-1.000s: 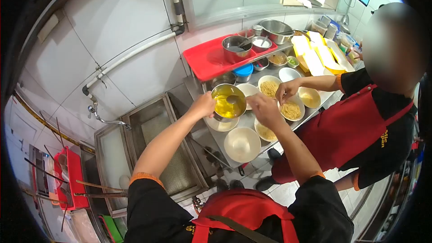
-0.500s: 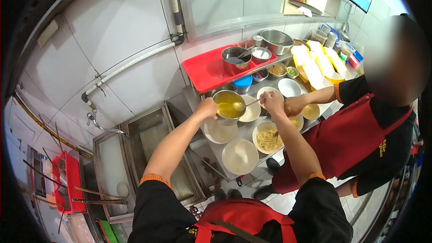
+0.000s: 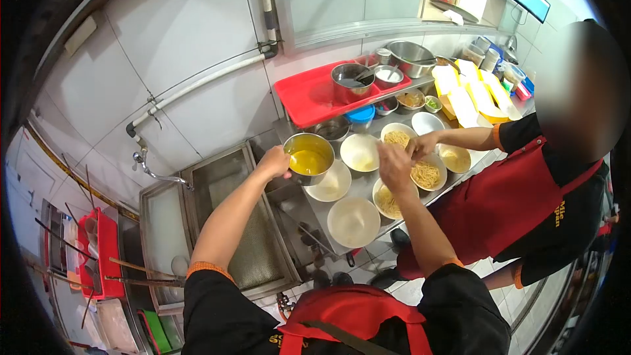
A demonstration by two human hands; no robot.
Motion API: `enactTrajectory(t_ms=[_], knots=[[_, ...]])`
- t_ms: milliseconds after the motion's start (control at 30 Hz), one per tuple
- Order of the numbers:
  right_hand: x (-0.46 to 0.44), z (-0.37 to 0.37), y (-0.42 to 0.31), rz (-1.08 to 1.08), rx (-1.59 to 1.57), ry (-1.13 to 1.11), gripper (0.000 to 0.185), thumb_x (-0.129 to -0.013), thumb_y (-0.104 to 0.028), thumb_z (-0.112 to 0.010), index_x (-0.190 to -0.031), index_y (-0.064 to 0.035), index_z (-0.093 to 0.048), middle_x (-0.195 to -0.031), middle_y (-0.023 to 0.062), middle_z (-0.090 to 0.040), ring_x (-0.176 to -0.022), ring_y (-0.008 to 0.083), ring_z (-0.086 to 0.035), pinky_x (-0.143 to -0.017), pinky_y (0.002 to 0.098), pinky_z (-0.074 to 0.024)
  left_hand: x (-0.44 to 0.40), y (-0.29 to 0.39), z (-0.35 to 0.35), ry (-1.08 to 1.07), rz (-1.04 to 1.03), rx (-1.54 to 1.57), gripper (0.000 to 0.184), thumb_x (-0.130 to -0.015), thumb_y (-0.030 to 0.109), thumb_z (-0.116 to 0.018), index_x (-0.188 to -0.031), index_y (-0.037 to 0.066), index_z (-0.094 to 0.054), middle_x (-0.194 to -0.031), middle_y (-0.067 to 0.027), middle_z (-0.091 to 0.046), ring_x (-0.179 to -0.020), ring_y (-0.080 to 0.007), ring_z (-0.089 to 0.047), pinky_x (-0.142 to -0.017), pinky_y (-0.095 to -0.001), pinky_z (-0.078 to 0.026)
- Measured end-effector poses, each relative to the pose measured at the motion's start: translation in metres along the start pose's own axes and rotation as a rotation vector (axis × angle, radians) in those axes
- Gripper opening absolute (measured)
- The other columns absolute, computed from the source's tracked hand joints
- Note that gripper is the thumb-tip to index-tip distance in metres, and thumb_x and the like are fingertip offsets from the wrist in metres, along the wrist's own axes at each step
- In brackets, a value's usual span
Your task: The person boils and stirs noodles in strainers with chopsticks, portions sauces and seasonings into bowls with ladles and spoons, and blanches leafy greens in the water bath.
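The pot (image 3: 309, 158) of yellow liquid has shifted away from the pale bowls and towards the sink (image 3: 259, 250). It is held up beside the near corner of the worktop (image 3: 361, 185), overlapping the edge of the side bowl (image 3: 328, 182) in this view. The fingers of the left hand (image 3: 273, 162) are clamped on the pot at its sink side, keeping it roughly level. The ladle that dipped into it a moment ago no longer shows there. The right hand (image 3: 396, 169) has drawn away from the pot and is raised over the noodle bowls, its fingers bent; whether they grip anything cannot be told. The pot and the right hand are thus well apart, leaving the middle bowl (image 3: 360, 152) in plain view between them. Noodles show in the rear bowl (image 3: 396, 137), while the co-worker's hand (image 3: 426, 142) reaches in just beside the right hand, so space there looks tight.
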State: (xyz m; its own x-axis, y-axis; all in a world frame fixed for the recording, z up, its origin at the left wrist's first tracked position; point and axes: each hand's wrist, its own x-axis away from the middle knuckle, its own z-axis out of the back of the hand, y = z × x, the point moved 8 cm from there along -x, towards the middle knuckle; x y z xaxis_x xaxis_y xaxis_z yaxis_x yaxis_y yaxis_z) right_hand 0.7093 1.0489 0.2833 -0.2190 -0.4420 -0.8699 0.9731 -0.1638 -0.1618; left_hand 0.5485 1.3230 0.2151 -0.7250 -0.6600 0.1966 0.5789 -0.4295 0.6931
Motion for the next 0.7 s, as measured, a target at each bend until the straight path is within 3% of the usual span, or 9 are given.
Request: enactTrajectory(t_ms=[167,300,400,500,533,600,633,667,700], knots=[[0.065,-0.058,0.041,-0.2,0.034,-0.078,0.012,-0.088,-0.012,-0.054,-0.082,-0.0062,-0.062,-0.081,0.0164,-0.064,-0.075,0.032,-0.063,-0.062,0.0399,-0.0505,0.008,-0.013,0.003,0.018,-0.04,0.076,0.021,-0.083,0.007,-0.046,-0.085,-0.008,-0.059,-0.058,-0.0167,-0.062,-0.049,-0.0239,-0.064,-0.049,-0.0388,-0.048],[0.042,-0.063,0.112,-0.646,0.236,-0.199,0.031,-0.089,-0.027,-0.051,-0.074,-0.003,-0.064,-0.073,0.0229,-0.064,-0.073,0.0385,-0.064,-0.064,0.0478,-0.0501,0.026,-0.006,0.004,-0.014,-0.064,0.077,0.02,-0.082,0.006,-0.045,-0.083,-0.009,-0.059,-0.055,-0.0154,-0.06,-0.046,-0.0225,-0.062,-0.046,-0.0371,-0.047],[0.025,-0.057,0.149,-0.69,0.32,-0.204,0.031,-0.088,-0.028,-0.051,-0.078,-0.0029,-0.066,-0.072,0.0192,-0.067,-0.071,0.0349,-0.066,-0.063,0.0463,-0.0506,0.03,-0.004,0.0,-0.052,-0.081,0.087,0.02,-0.083,0.005,-0.044,-0.084,-0.008,-0.059,-0.056,-0.0155,-0.06,-0.045,-0.0216,-0.061,-0.045,-0.0363,-0.046],[0.033,-0.048,0.141,-1.256,-0.415,-0.325,0.026,-0.086,-0.02,-0.051,-0.092,-0.0026,-0.069,-0.081,0.0083,-0.071,-0.077,0.0227,-0.068,-0.069,0.0334,-0.0519,0.032,-0.003,-0.004,-0.063,-0.065,0.123,0.02,-0.083,0.005,-0.044,-0.087,-0.007,-0.058,-0.057,-0.0156,-0.06,-0.045,-0.0204,-0.06,-0.044,-0.0348,-0.045],[0.035,-0.047,0.136,-1.252,-0.414,-0.326,0.026,-0.086,-0.02,-0.051,-0.092,-0.0026,-0.069,-0.081,0.0083,-0.071,-0.077,0.0227,-0.068,-0.069,0.0334,-0.0519,0.032,-0.003,-0.006,-0.075,-0.059,0.151,0.02,-0.083,0.005,-0.044,-0.087,-0.008,-0.058,-0.059,-0.0162,-0.06,-0.045,-0.0207,-0.06,-0.044,-0.0349,-0.045],[0.04,-0.062,0.117,-1.219,-0.828,-0.363,0.029,-0.091,-0.023,-0.046,-0.098,-0.0008,-0.063,-0.069,0.0074,-0.062,-0.042,0.0113,-0.043,-0.04,0.0248,-0.0347,0.038,0.0,-0.01,-0.089,-0.049,0.181,0.019,-0.084,0.004,-0.043,-0.088,-0.008,-0.057,-0.061,-0.0168,-0.06,-0.045,-0.0211,-0.06,-0.045,-0.035,-0.046],[0.035,-0.065,0.109,-0.847,-0.457,-0.386,0.025,-0.089,-0.015,-0.048,-0.093,-0.0045,-0.07,-0.073,0.0035,-0.07,-0.071,0.0128,-0.065,-0.064,0.0292,-0.0488,0.043,0.003,-0.009,-0.065,-0.046,0.182,0.019,-0.084,0.004,-0.043,-0.09,-0.009,-0.057,-0.063,-0.0172,-0.061,-0.045,-0.0217,-0.061,-0.045,-0.0357,-0.047],[0.022,-0.037,0.057,-1.124,-0.661,-0.338,0.021,-0.089,-0.013,-0.051,-0.093,-0.0048,-0.07,-0.074,0.0047,-0.07,-0.07,0.0139,-0.066,-0.064,0.0283,-0.0489,0.046,0.007,-0.007,-0.041,-0.046,0.182,0.02,-0.084,0.003,-0.043,-0.092,-0.009,-0.056,-0.065,-0.0176,-0.062,-0.046,-0.0223,-0.061,-0.046,-0.0364,-0.047],[0.017,-0.034,0.037,-1.015,-0.596,-0.379,0.021,-0.09,-0.014,-0.051,-0.092,-0.0031,-0.069,-0.073,0.008,-0.07,-0.069,0.0171,-0.067,-0.065,0.0298,-0.0497,0.045,0.006,-0.009,-0.045,-0.049,0.181,0.02,-0.084,0.003,-0.043,-0.092,-0.009,-0.056,-0.065,-0.0176,-0.062,-0.046,-0.0223,-0.061,-0.046,-0.0364,-0.047]])
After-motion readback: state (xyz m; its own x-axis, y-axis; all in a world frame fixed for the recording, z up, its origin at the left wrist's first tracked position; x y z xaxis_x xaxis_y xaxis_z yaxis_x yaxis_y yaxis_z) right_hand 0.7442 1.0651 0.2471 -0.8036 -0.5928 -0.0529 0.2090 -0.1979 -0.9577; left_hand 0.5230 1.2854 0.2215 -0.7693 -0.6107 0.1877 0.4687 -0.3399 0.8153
